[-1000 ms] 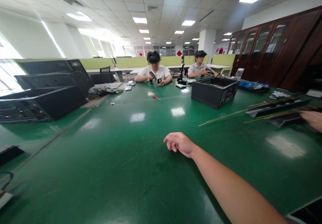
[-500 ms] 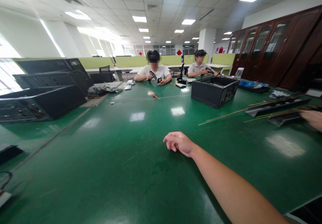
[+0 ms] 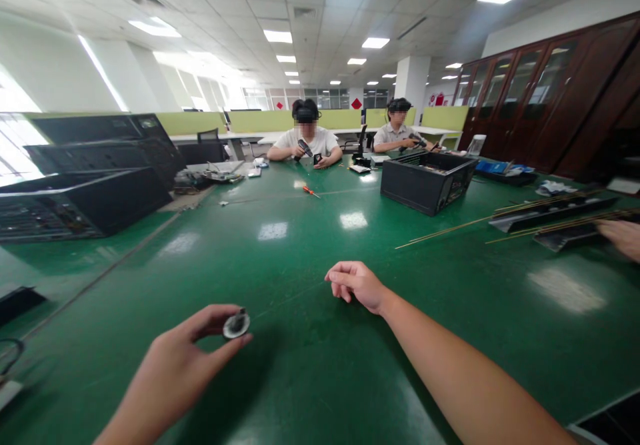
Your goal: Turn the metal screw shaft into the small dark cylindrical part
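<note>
A small round piece [image 3: 237, 325] with a white rim and a dark middle is held between the thumb and fingers of my left hand [image 3: 185, 358], above the green table at lower left of centre. I cannot make out its exact kind. My right hand [image 3: 357, 285] is low over the tabletop near the middle. Its fingers are loosely curled and partly apart, with nothing visible in them. Bare green table surface [image 3: 295, 365] lies between the two hands.
A black computer case [image 3: 420, 188] stands ahead right, another case [image 3: 125, 202] at left. An orange screwdriver [image 3: 311, 192] lies ahead. Thin rods [image 3: 445, 230] rest on dark metal channels [image 3: 565, 232] beside another person's hand [image 3: 623, 237]. Two people with power drills sit opposite.
My left hand has come into view from the lower left, carrying the small round piece. My right hand has stayed practically where it was.
</note>
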`<state>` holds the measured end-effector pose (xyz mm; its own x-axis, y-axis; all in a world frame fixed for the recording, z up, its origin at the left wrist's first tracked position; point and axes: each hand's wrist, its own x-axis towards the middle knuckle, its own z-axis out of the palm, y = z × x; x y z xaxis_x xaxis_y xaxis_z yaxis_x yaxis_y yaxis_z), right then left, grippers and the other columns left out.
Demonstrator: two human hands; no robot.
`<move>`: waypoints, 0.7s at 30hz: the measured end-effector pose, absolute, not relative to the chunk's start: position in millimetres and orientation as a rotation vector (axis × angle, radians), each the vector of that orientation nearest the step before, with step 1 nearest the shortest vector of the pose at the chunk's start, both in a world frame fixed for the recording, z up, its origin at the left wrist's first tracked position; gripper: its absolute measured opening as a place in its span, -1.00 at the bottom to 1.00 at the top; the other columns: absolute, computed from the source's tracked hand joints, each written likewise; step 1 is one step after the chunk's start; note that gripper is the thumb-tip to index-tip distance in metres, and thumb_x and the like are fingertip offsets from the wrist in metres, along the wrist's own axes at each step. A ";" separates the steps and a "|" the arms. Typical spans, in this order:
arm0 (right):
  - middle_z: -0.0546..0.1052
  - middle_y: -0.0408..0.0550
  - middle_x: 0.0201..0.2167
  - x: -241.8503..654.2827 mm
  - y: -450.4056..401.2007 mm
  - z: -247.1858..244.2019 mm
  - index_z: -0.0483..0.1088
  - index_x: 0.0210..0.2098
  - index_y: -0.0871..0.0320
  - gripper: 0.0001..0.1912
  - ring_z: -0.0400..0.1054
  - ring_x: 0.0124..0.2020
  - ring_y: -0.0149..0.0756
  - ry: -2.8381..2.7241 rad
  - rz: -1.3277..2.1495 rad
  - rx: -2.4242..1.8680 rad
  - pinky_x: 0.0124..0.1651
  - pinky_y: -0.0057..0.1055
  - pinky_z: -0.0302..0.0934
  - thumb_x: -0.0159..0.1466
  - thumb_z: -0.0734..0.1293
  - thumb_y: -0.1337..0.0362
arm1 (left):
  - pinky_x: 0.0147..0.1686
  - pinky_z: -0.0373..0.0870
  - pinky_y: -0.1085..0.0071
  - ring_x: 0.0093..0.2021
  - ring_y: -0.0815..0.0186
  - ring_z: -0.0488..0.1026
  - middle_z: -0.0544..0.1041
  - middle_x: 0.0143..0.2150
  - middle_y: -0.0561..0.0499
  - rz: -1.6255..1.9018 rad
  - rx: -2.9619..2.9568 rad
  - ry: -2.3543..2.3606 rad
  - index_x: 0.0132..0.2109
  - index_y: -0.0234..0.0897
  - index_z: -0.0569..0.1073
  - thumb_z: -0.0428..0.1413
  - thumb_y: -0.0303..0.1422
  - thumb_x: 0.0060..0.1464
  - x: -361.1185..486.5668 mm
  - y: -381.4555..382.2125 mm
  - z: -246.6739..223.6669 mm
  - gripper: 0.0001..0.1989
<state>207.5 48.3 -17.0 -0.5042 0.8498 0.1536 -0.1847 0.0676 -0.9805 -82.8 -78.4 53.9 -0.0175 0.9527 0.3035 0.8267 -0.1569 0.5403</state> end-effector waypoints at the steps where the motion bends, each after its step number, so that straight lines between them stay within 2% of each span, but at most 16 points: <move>1: 0.45 -0.18 -0.56 206.8 46.6 -17.4 0.43 -0.28 0.22 -0.80 0.15 -0.68 -0.52 -1.572 1.484 -0.722 -0.59 -0.53 -0.02 0.20 0.35 0.19 | -0.14 0.52 0.25 -0.23 0.12 0.58 0.63 -0.24 0.01 0.860 2.068 1.804 -0.11 -0.16 0.56 0.24 -0.02 -0.05 -66.0 -64.5 54.4 -0.59; 3: 0.46 -0.19 -0.48 205.6 42.6 -18.1 0.43 -0.20 0.18 -0.81 0.17 -0.63 -0.52 -1.736 1.266 -0.770 -0.55 -0.53 0.05 0.16 0.34 0.34 | -0.14 0.51 0.27 -0.20 0.14 0.57 0.62 -0.18 -0.02 0.803 2.134 1.655 -0.07 -0.16 0.56 0.21 -0.11 0.01 -34.8 -39.7 54.7 -0.64; 7: 0.48 -0.15 -0.22 205.0 36.2 -17.5 0.34 0.05 0.07 -0.45 0.28 -0.53 -0.53 -1.947 0.931 -0.825 -0.37 -0.51 0.20 0.08 0.32 0.52 | -0.17 0.48 0.30 -0.19 0.18 0.53 0.59 -0.16 -0.05 0.839 2.269 1.493 -0.06 -0.17 0.57 0.17 -0.24 0.05 -2.1 -12.7 43.9 -0.70; 9: 0.47 -0.13 -0.14 205.1 35.0 -16.6 0.29 0.10 0.05 -0.38 0.31 -0.49 -0.51 -1.964 0.887 -0.847 -0.31 -0.48 0.25 0.06 0.32 0.53 | -0.15 0.46 0.30 -0.18 0.19 0.52 0.59 -0.16 -0.05 0.877 2.273 1.468 -0.03 -0.19 0.55 0.17 -0.27 0.05 -0.5 -9.8 33.1 -0.68; 13: 0.48 -0.12 -0.16 204.6 33.9 -15.1 0.31 0.06 0.04 -0.41 0.32 -0.47 -0.46 -1.992 0.871 -0.873 -0.30 -0.46 0.26 0.04 0.34 0.52 | -0.11 0.46 0.29 -0.19 0.21 0.53 0.59 -0.15 -0.02 0.968 2.167 1.505 0.00 -0.21 0.50 0.21 -0.28 0.01 -5.6 -11.2 13.5 -0.64; 17: 0.49 -0.12 -0.20 203.2 30.8 -13.4 0.37 -0.05 0.06 -0.52 0.33 -0.45 -0.40 -2.040 0.820 -0.896 -0.31 -0.43 0.25 0.03 0.38 0.46 | -0.19 0.45 0.35 -0.24 0.23 0.53 0.60 -0.22 0.01 0.976 2.135 1.444 -0.13 -0.21 0.53 0.23 -0.29 0.00 -2.6 -11.6 7.3 -0.75; 21: 0.48 -0.14 -0.28 202.9 27.8 -11.6 0.40 -0.15 0.08 -0.65 0.34 -0.42 -0.36 -2.072 0.756 -0.906 -0.32 -0.43 0.23 0.05 0.39 0.41 | -0.21 0.41 0.37 -0.24 0.25 0.52 0.60 -0.24 0.04 0.959 2.111 1.394 -0.16 -0.18 0.55 0.23 -0.31 0.01 1.5 -10.3 6.8 -0.79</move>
<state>202.9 27.8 -11.6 -0.4772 0.7879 0.3893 0.3521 0.5773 -0.7367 1.5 -10.3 6.8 0.2542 0.9162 0.3097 0.6166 -0.4002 0.6780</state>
